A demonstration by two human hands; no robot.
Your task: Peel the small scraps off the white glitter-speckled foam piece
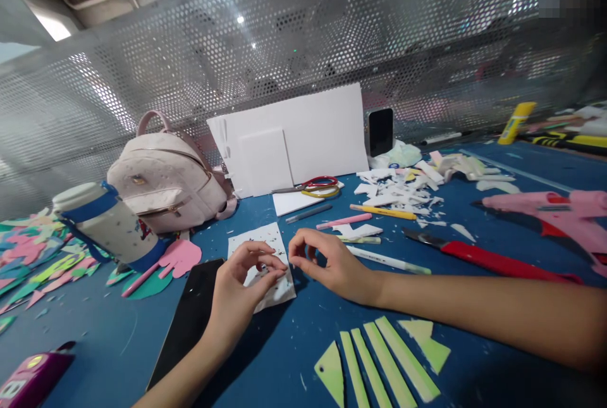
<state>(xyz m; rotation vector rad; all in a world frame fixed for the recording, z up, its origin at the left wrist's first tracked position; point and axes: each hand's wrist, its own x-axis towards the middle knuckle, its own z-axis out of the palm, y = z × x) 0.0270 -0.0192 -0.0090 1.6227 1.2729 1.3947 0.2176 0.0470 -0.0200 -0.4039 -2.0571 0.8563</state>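
Your left hand [241,284] and right hand [327,262] grips pinch shut, perhaps on something tiny; slip, and it vanishes among counter [95,319] scraps [398,190].

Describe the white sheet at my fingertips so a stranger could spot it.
On the blue table, look in front of the pink backpack. The white sheet lies flat by the left hand and right hand, beside a black slab. Unlike the clean boards propped behind, it is small and speckled.

Bare left hand [239,288], right hand [329,264]
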